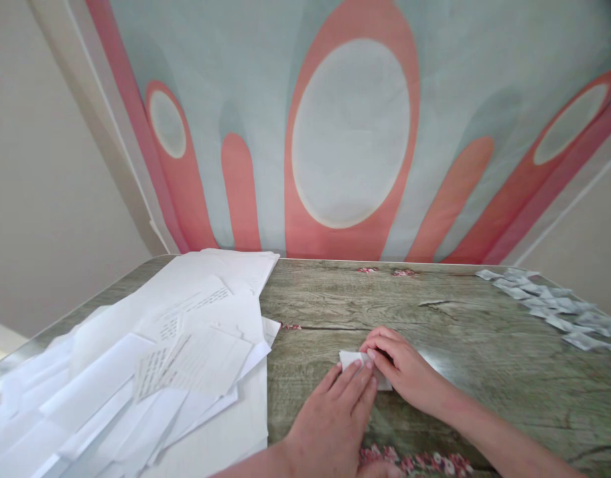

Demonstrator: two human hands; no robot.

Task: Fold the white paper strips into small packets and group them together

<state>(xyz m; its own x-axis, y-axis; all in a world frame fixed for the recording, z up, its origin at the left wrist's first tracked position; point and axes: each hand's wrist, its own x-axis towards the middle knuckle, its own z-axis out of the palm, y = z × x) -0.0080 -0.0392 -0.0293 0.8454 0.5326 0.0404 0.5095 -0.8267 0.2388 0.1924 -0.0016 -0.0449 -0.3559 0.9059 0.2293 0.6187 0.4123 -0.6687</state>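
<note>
A small white piece of paper [349,357], seemingly folded, lies on the wood-patterned table [325,299] in front of me. My left hand [335,408] rests flat over its near side, fingers stretched out and pressing on it. From the right, my right hand [407,372] grips the paper's far right edge, with thumb and curled fingers close together. Both hands cover much of the paper, so its exact fold is hidden. The fingertips of the two hands almost meet above it.
A spread pile of white paper sheets [106,372], some printed, covers the table's left side. Several small folded paper pieces [554,305] lie in rows at the right edge. Behind the table hangs a grey-and-red patterned cloth [265,79]. Pink flower prints decorate the tabletop.
</note>
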